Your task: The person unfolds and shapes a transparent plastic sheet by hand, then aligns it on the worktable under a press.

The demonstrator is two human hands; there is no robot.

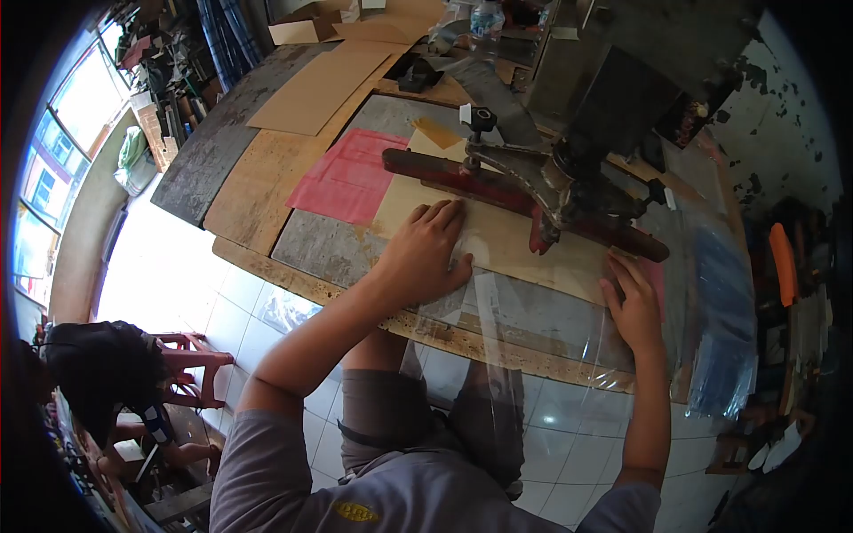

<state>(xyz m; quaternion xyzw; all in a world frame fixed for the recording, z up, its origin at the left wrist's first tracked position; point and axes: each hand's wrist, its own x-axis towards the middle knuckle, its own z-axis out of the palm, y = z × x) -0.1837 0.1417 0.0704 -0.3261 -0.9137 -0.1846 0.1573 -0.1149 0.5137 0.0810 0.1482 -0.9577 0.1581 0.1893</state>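
Observation:
My left hand [428, 250] lies palm down on a cream-coloured sheet [506, 233], with its fingertips close to the long red-brown bar [453, 180] of a machine. A transparent plastic sheet [498, 311] spreads between my hands and hangs over the table's front edge. At the bar's right end, my right hand [633, 306] rests on the plastic with fingers stretched forward. The bar sits beneath a metal bracket [524, 164] on the machine's dark head [613, 98]. Whether the plastic passes under the bar cannot be made out.
A red sheet [346, 178] lies left on the grey worktop [320, 244]. Brown cardboard [320, 84] is behind it. Stacked transparent plastic [724, 311] hangs at the right edge. A person in dark clothing [102, 373] is near a red stool [195, 364] at lower left.

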